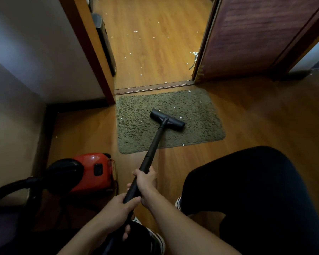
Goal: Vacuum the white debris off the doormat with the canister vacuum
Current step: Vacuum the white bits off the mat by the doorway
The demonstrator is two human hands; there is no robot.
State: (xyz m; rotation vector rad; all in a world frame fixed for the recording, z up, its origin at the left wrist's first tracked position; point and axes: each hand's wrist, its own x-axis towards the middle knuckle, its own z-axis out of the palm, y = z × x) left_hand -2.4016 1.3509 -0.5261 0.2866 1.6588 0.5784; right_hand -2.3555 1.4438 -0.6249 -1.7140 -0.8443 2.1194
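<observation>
- Head view: both hands grip the black wand (pixel 153 142) of the canister vacuum (pixel 92 172); the wand runs from the hands, at near centre, up and away to the doormat (pixel 136 105).
- Right hand (pixel 145 181): fingers and thumb wrapped fully round the wand, farther along it than the other hand.
- Left hand (pixel 116 208): curled round the near end of the wand, just behind the right hand, thumb lying along the top; the two hands almost touch.
- Floor head (pixel 167 121): black, T-shaped, lying on the doormat near its middle, skewed so its left end is farther away than its right end. It lies well apart from the hands, straight ahead and slightly right of them.
- Doormat: olive-green, shaggy, rectangular, on the wooden floor (pixel 247 116); its far edge is just beside the door threshold (pixel 153 87).
- White debris (pixel 180 117): small flecks on the mat. One lies just right of the floor head, one at the left edge, a few near the far right corner, one at the near edge.
- More white flecks (pixel 135 31) are scattered on the floor beyond the threshold.
- Canister body: red and black, on the floor left of the hands, near the mat's near left corner; its black hose (pixel 11 186) curves off to the near left.
- Open door (pixel 256 34): dark brown, far right.
- A knee in dark trousers (pixel 256 190) fills the near right.
</observation>
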